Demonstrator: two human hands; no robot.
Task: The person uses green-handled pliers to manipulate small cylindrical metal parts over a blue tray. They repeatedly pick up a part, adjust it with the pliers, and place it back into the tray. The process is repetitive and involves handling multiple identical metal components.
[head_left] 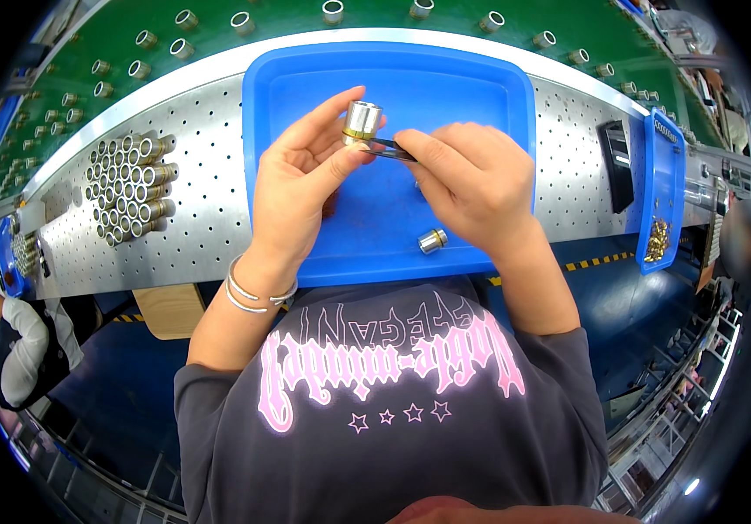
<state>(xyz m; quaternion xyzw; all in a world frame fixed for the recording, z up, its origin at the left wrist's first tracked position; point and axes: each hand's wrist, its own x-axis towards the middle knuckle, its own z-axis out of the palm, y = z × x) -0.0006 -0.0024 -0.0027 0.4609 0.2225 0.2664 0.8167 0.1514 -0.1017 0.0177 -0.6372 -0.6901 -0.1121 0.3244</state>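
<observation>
Between the thumb and fingers of my left hand point(292, 179) is a short silver metal sleeve point(364, 116), held upright with a brass-coloured band round its lower part. My right hand point(480, 179) pinches a pair of black tweezers point(393, 150), whose tips touch the sleeve at that band. Both hands are over a large blue tray point(389, 54). A second metal sleeve point(433, 241) lies on the tray's floor, below my right hand. Another small shiny part is mostly hidden behind that hand.
Many similar sleeves point(131, 188) are grouped on the perforated metal table point(205, 188) at left. Beyond runs a green conveyor belt point(288, 16) carrying spaced-out sleeves. At right are a black box-like object point(616, 166) and a narrow blue tray point(668, 188) with small brass parts point(657, 240). Another person's sleeve point(26, 349) shows far left.
</observation>
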